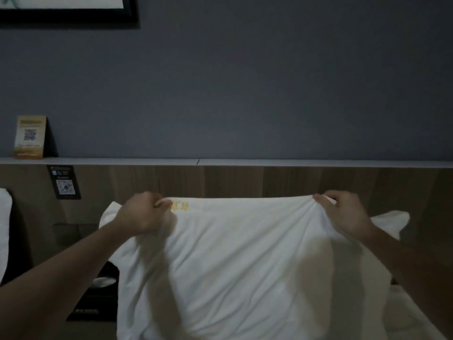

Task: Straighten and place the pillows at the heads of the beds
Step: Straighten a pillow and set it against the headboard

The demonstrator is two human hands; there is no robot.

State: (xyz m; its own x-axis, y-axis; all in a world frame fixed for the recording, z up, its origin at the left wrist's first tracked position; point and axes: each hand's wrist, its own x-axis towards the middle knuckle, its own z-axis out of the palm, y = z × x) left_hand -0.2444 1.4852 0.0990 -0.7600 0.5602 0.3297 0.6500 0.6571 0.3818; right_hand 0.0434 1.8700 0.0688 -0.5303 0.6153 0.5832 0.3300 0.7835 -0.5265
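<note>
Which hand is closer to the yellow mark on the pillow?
Left. The left hand grips the pillow corner right beside the yellow mark; the right hand grips the opposite top corner, far across.

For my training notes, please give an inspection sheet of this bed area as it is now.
Surface: bed with white sheet, only partly in view.
Job's things: white pillow held up by its top corners; second pillow behind it against the wooden headboard.
Clutter: black tissue box beside the bed.
Grippers: left hand and right hand each grip a top corner.
Cables: nothing seen.
Surroundings: grey wall; ledge with a gold QR card; black QR sign; picture frame; another pillow's edge at far left.
</note>
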